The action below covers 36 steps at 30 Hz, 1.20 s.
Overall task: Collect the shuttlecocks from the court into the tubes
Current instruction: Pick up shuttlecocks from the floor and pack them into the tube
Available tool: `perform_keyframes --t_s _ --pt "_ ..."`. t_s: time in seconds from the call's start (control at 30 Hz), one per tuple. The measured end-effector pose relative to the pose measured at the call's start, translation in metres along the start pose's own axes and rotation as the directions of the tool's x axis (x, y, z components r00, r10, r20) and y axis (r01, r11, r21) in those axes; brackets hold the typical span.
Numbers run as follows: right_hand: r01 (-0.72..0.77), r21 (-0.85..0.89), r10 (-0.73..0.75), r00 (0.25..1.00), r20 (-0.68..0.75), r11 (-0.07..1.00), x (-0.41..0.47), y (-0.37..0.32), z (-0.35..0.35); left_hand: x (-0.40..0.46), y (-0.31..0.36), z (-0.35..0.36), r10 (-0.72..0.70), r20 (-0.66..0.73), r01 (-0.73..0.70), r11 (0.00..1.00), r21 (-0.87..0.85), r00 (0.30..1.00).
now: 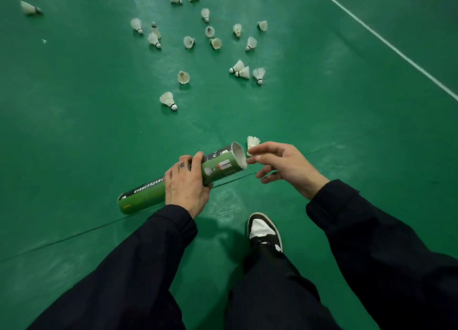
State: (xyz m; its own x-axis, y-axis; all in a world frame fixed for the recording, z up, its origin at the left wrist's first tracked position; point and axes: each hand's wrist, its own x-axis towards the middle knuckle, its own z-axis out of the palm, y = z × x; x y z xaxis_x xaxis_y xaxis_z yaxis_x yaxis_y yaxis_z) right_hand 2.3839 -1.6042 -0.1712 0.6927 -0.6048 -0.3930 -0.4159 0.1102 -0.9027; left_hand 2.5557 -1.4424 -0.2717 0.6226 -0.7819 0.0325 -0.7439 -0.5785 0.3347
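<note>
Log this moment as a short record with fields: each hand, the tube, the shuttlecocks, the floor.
left hand: left hand grips the green tube around its middle
right hand: right hand pinches one shuttlecock at the tube's open mouth
tube: tilted, open end raised toward the right hand
loose shuttlecocks: many scattered ahead, nearest one lying on its side
floor: green court with a white line
</note>
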Motion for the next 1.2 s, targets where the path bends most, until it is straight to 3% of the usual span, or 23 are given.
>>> perform_keyframes --t_s 0.13,0.27,0.47,0.6,0.83,0.9,1.0,1.1,1.2 --pt "-0.056 0.039 0.064 0.966 -0.249 0.998 0.067 0.033 -0.033 0.050 0.012 0.028 -0.048 0.012 0.048 0.998 0.034 0.999" --pt "-0.145 -0.038 0.127 0.945 -0.301 0.989 0.151 0.084 -0.053 0.089 0.013 0.062 -0.087 0.023 0.085 0.994 0.066 0.996" --pt "-0.162 -0.262 0.089 0.959 -0.268 0.951 0.254 0.137 -0.062 0.139 0.011 0.092 -0.126 0.029 0.121 0.984 0.127 0.992" --pt "-0.133 -0.519 0.025 0.978 -0.209 0.844 0.301 0.155 -0.070 0.161 0.011 0.103 -0.151 0.011 0.147 0.975 0.167 0.988" --pt "-0.160 -0.666 0.119 0.987 -0.107 0.729 0.316 0.186 -0.084 0.164 0.007 0.109 -0.193 0.037 0.182 0.964 0.196 0.980" --pt "-0.134 -0.604 0.050 0.987 -0.154 0.785 0.306 0.177 -0.086 0.162 0.006 0.108 -0.204 0.051 0.190 0.963 0.192 0.978" --pt "0.035 -0.122 -0.072 0.948 -0.311 0.992 0.283 0.138 -0.084 0.161 0.004 0.105 -0.222 0.051 0.208 0.958 0.196 0.974" --pt "0.305 0.192 -0.230 0.914 -0.334 0.933 0.255 0.096 -0.080 0.163 0.007 0.101 -0.242 0.047 0.230 0.956 0.181 0.969" --pt "0.387 0.199 -0.342 0.912 -0.226 0.900 0.238 0.079 -0.071 0.167 0.012 0.097 -0.245 0.030 0.237 0.957 0.170 0.969"
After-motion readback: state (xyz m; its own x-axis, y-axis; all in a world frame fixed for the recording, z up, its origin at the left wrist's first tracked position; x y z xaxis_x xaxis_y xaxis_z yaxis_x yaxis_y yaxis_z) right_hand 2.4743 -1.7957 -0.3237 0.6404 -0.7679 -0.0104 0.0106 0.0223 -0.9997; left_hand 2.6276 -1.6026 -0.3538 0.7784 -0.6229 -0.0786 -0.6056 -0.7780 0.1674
